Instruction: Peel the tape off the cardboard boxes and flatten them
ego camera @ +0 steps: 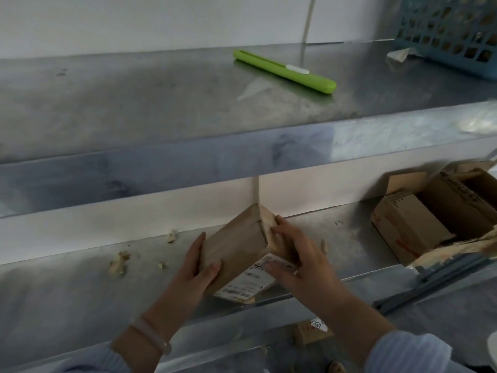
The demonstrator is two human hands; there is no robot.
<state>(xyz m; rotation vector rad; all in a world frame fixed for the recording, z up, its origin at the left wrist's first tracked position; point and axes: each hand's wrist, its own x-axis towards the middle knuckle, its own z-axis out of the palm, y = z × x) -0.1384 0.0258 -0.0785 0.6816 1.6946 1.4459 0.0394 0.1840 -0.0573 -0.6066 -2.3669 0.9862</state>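
I hold the small cardboard box (pixel 236 243) tilted just above the lower shelf (pixel 67 286). My left hand (pixel 200 267) grips its side, and my right hand (pixel 301 254) curls round its taped end. I judge the peeling is only beginning; next I must find a loose tape edge.

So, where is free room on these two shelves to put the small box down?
The upper shelf is bare left of the green cutter. On the lower shelf, a mostly bare strip lies between the small box and the open boxes. Crowded: the blue basket corner, and scraps left of the left hand.
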